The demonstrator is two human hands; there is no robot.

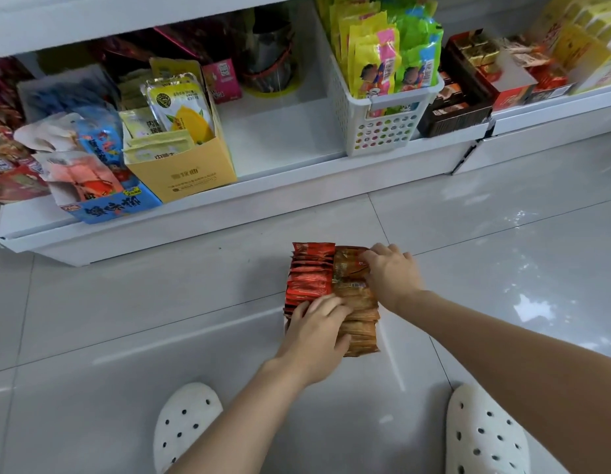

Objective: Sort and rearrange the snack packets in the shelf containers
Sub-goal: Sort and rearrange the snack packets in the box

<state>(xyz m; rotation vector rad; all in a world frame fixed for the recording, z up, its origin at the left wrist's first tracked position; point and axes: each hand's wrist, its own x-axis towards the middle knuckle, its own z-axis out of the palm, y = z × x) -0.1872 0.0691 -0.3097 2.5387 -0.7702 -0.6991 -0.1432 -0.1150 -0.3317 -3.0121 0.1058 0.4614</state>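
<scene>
A narrow container stands on the tiled floor in front of me, packed with a row of red snack packets (309, 275) on the left and a row of brown snack packets (360, 316) on the right. Only a sliver of its white wall (285, 323) shows. My left hand (316, 340) lies over the near end, fingers curled down into the packets at the seam between the rows. My right hand (389, 275) reaches to the far end and pinches the top of the brown packets there.
The low white shelf (283, 155) behind has a bare gap between a yellow carton (187, 172) of pouches and a white perforated basket (382, 128) of yellow and green packets. A blue carton (112, 206) and brown boxes (457, 111) flank them. My white clogs (184, 429) stand on the floor.
</scene>
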